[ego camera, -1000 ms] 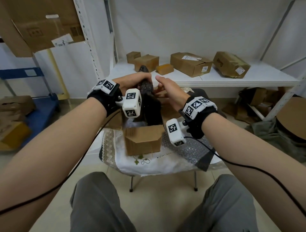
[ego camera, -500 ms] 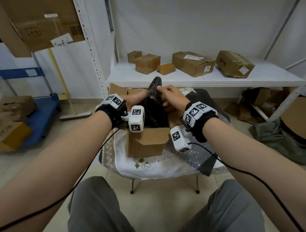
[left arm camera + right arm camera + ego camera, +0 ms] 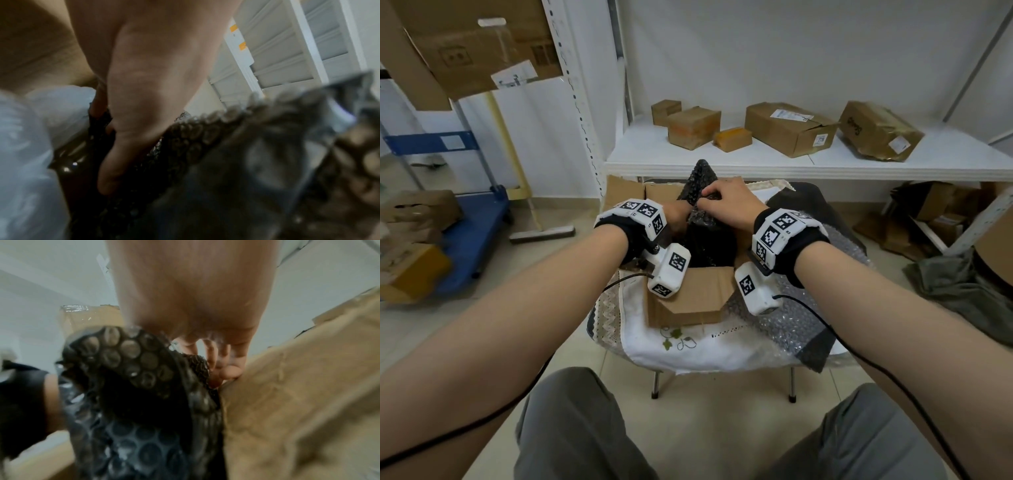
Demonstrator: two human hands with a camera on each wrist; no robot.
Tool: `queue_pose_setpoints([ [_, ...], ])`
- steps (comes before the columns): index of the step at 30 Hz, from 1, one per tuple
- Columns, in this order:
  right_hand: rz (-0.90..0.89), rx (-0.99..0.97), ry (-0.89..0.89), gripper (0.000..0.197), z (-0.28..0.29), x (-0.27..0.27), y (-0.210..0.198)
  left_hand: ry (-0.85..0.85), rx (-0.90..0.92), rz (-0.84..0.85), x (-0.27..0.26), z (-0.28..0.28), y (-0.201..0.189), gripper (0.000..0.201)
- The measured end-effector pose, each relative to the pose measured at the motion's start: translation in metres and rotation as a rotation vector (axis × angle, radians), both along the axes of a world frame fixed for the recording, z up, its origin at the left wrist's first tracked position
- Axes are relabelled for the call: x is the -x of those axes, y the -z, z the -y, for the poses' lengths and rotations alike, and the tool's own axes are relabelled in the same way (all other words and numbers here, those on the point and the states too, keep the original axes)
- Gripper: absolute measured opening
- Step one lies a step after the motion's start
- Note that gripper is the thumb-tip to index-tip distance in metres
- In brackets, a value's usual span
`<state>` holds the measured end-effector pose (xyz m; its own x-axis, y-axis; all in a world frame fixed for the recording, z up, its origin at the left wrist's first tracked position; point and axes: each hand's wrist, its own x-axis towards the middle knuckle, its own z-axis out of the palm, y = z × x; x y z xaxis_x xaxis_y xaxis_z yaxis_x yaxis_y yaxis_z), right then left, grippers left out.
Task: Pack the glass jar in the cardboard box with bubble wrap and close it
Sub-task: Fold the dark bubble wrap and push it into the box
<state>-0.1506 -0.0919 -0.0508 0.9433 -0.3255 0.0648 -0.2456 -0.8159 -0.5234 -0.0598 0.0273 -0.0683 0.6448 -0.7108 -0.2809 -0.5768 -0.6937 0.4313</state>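
Standing in the open cardboard box (image 3: 690, 301), a sheet of dark bubble wrap (image 3: 700, 181) rises to a peak above the flaps. Right hand (image 3: 726, 202) is on the wrap near its top, fingers curled and pinching the sheet; the right wrist view shows the fingertips (image 3: 228, 371) pressed between wrap and a cardboard flap. Left hand (image 3: 676, 216) is low on the left side of the wrap; the left wrist view shows its fingers (image 3: 123, 146) gripping the dark sheet. Glass jar: not distinguishable in any view. Box sits on a white cloth (image 3: 688, 349) over a small table, with a clear bubble sheet (image 3: 791, 315) just beside it on the right. Several parcels (image 3: 787, 132) lie on the white shelf (image 3: 808, 164) behind.
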Motion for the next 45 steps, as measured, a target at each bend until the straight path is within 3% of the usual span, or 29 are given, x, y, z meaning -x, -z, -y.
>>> queue_pose_setpoints([
  [6,-0.008,0.166,-0.042,0.043,-0.009,0.009,-0.003,0.085,-0.135,0.218,-0.021,0.005,-0.014,0.008],
  [11,-0.009,0.181,-0.071,0.031,-0.015,0.013,-0.013,0.023,-0.112,0.384,-0.031,-0.002,-0.029,0.027],
  [13,-0.005,0.129,-0.05,0.026,-0.015,0.011,-0.011,-0.002,-0.093,0.488,-0.038,-0.005,-0.03,0.025],
  [16,0.077,0.003,0.053,0.019,-0.016,0.008,-0.007,0.014,-0.153,0.698,-0.049,-0.011,-0.025,0.041],
  [20,0.202,-0.137,0.206,0.028,-0.022,0.008,-0.011,0.047,-0.258,0.654,-0.056,-0.018,-0.021,0.075],
  [23,0.321,-0.28,0.269,0.035,-0.023,0.01,-0.021,-0.003,-0.176,0.672,-0.056,-0.023,-0.022,0.072],
  [28,0.529,-0.584,0.488,0.042,-0.003,0.015,-0.045,0.034,-0.25,0.648,-0.063,-0.033,-0.021,0.097],
  [31,0.53,-0.664,0.592,0.046,0.008,0.018,-0.043,0.036,-0.256,0.685,-0.064,-0.035,-0.016,0.089],
  [36,0.573,-0.722,0.622,0.05,0.017,0.025,-0.031,0.013,-0.119,0.71,-0.067,-0.028,-0.022,0.05],
  [41,0.739,-0.765,0.628,0.052,0.022,0.026,-0.034,-0.19,0.079,0.59,-0.071,-0.021,-0.043,0.046],
  [45,0.779,-0.784,0.555,0.052,0.021,0.027,-0.037,-0.193,0.113,0.679,-0.085,-0.015,-0.049,0.039],
])
